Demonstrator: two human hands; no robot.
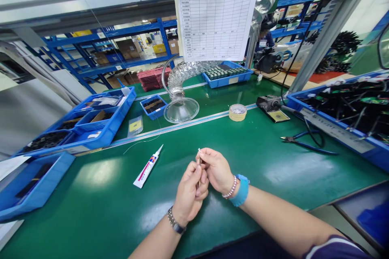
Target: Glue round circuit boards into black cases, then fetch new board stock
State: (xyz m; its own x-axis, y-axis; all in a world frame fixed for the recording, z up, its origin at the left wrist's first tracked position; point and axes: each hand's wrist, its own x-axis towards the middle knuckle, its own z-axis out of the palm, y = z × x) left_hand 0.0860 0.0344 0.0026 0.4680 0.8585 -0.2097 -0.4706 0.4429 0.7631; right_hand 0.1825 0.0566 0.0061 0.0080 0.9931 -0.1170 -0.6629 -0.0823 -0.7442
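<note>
My left hand and my right hand meet over the front middle of the green bench. The fingers of both are closed around a small thin piece, mostly hidden by them. Only its whitish tip pokes up above the fingertips, so I cannot tell its kind. A white glue tube with a pointed nozzle lies on the bench to the left of my hands. Beyond my right hand stands a roll of tape.
Pliers and a soldering iron stand are on the right, beside a blue bin of wired parts. A clear fume hood stands behind my hands. Blue parts trays line the left. A paper form hangs above; a person sits far back.
</note>
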